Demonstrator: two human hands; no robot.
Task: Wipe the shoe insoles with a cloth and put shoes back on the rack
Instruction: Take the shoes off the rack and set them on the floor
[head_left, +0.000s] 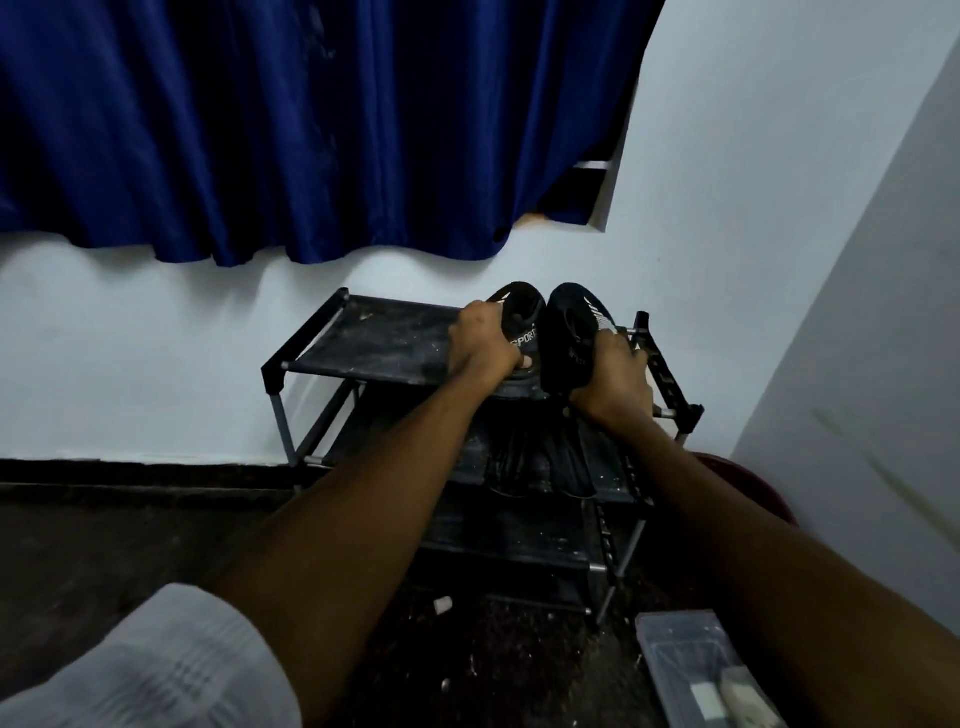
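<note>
Two black sports shoes with white lettering sit side by side on the right half of the top shelf of a black shoe rack (363, 343). My left hand (480, 345) grips the heel end of the left shoe (519, 312), thumb on its inner side. My right hand (615, 379) grips the heel end of the right shoe (571, 322). Both shoes point toward the wall. No cloth is in view.
Another dark pair of shoes (540, 462) lies on the middle shelf. A blue curtain (291, 130) hangs above the rack. A clear plastic box (696, 670) sits on the floor at the lower right, a dark red object (748, 488) behind the rack.
</note>
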